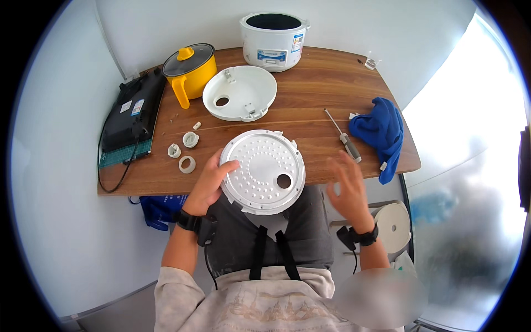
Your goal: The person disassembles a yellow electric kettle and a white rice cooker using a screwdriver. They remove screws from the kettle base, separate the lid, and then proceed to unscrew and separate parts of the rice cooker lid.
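Note:
My left hand (210,181) grips the left edge of a round, silvery rice cooker inner lid plate (256,160), thumb on its dimpled face. The plate is held over my lap and the table's front edge, with a round hole toward its right side. To the right, my right hand (347,185) is apart from the plate, fingers spread with nothing in them. Just beyond its fingertips lies a screwdriver (348,145) with a grey handle, pointing away to the left. A white plastic lid shell (243,91) rests inside up on the table, beyond the plate.
A white rice cooker body (273,47) stands at the back, a yellow pot (193,77) left of it. Small white rings and caps (190,139) lie front left. A black appliance (133,113) sits on a green mat (126,156). A blue cloth (381,133) lies at the right edge.

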{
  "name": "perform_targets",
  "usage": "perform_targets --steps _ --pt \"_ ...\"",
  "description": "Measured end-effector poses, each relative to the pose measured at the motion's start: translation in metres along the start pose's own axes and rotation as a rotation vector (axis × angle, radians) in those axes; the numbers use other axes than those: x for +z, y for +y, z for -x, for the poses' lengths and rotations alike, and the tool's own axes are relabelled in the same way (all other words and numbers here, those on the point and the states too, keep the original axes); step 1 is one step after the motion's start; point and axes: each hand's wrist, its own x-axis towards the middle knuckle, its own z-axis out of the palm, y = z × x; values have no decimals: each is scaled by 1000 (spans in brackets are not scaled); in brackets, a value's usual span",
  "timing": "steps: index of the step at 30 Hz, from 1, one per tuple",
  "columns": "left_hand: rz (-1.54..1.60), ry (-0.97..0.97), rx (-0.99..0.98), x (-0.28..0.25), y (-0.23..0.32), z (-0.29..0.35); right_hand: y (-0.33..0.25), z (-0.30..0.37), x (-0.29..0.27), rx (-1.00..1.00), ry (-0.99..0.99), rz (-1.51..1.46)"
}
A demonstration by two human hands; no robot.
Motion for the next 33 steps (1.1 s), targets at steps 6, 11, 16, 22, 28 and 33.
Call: perform_targets --steps 6,11,16,22,28,33 --pt "-41 13 12 -3 -1 -13 46 -26 -7 180 139 119" --pt "-72 49 78 1 -9 -17 38 -40 0 330 44 -244" --pt "-132 61 91 2 -9 -16 -58 -44 -68 62 -50 -1220" --pt "-154 38 56 0 -11 -18 -122 -67 -119 -695 -200 -1925" --pt "-129 78 84 0 -10 -14 -143 -51 -147 -370 -310 -1956" --pt "-111 46 65 -3 -11 -17 -126 -58 -144 -597 -381 -1917"
